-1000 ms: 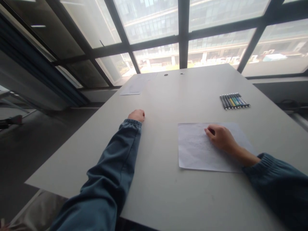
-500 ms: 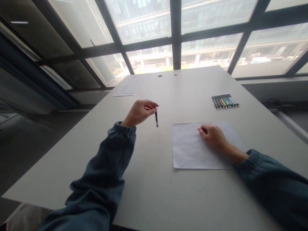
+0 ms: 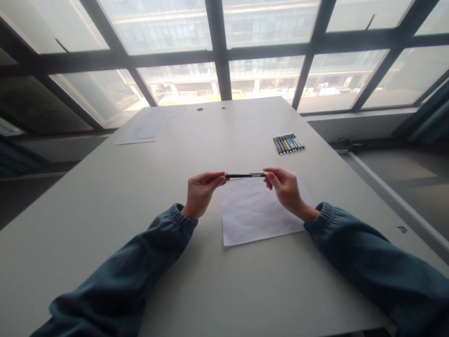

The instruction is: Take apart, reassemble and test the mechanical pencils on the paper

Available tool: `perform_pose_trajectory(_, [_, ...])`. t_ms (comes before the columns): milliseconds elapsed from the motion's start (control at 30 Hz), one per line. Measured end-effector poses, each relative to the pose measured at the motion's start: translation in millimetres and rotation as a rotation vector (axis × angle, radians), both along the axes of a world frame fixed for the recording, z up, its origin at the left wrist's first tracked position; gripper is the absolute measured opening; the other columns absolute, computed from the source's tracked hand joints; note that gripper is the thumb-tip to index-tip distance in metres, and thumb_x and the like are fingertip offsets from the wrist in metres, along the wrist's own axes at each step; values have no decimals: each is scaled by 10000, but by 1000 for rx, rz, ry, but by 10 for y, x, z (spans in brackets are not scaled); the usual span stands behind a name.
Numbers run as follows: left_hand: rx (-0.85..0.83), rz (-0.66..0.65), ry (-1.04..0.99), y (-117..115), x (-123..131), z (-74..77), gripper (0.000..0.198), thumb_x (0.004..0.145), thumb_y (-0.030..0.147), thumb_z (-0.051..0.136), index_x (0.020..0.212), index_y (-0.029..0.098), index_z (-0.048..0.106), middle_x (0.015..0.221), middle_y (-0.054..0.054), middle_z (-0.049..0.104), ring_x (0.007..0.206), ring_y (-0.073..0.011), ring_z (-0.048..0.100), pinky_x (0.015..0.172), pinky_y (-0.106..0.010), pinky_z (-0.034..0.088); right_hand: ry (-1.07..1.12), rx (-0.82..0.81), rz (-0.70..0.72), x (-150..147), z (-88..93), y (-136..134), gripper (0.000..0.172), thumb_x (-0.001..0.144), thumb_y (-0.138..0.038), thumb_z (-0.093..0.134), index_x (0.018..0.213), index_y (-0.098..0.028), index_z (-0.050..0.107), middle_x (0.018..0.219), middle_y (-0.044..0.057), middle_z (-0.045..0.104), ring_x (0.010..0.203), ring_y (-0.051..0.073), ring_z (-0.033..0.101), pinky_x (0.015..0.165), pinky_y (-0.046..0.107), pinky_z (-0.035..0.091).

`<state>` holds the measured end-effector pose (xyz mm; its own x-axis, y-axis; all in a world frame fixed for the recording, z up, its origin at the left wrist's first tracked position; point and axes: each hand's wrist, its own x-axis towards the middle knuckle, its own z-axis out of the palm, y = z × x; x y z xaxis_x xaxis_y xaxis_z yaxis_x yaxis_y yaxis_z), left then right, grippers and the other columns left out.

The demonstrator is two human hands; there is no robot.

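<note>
A thin black pen (image 3: 244, 176) is held level above the table between both hands. My left hand (image 3: 201, 193) pinches its left end with fingers closed. My right hand (image 3: 285, 188) pinches its right end. Under the hands lies a white sheet of paper (image 3: 256, 217) with faint marks, flat on the grey table (image 3: 168, 187). Both arms wear dark blue sleeves.
A row of several coloured pens (image 3: 289, 142) lies on the table at the back right. Another sheet of paper (image 3: 145, 129) lies at the back left corner. Two small dark holes (image 3: 211, 108) sit near the far edge. Large windows stand behind the table.
My left hand lifted the pen and brought it right over the paper. My right hand rose from the sheet and took the pen's other end. The view turned to the right.
</note>
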<state>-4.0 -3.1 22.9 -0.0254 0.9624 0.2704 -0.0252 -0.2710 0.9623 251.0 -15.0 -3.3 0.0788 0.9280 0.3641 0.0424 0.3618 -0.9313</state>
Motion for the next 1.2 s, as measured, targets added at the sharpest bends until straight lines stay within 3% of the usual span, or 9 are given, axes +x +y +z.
perform_pose_trajectory(200, [19,-42,148,-117,88,-203,373,733,465,841,919,145,792,782,-86,777,644,-191,733,648,-335,646,59,-95,-46,138,-8,-156,270,825,-403,751,951,-164,751,724,30,708,641,149,638,614,299,537])
perform_pose_trajectory(433, [89,-5,287,-18,28,-312,337,783,436,802,990,171,789,848,-79,785,747,-203,757,749,-334,644,99,-155,-39,156,-35,-140,299,770,-408,805,908,-153,733,714,36,715,624,148,650,598,289,544])
perform_pose_trajectory(767, [178,12,437,-26,-1,-267,251,847,404,746,976,193,786,854,-63,787,782,-199,758,783,-325,624,109,-170,-41,145,-80,-117,296,770,-414,800,879,-149,725,688,32,710,609,146,644,581,282,527])
perform_pose_trajectory(1200, [254,-3,436,-27,9,-256,199,866,353,740,968,187,783,855,-55,789,769,-181,757,762,-294,618,109,-150,-56,137,-59,-118,295,768,-408,802,869,-143,722,671,31,699,589,134,621,564,264,503])
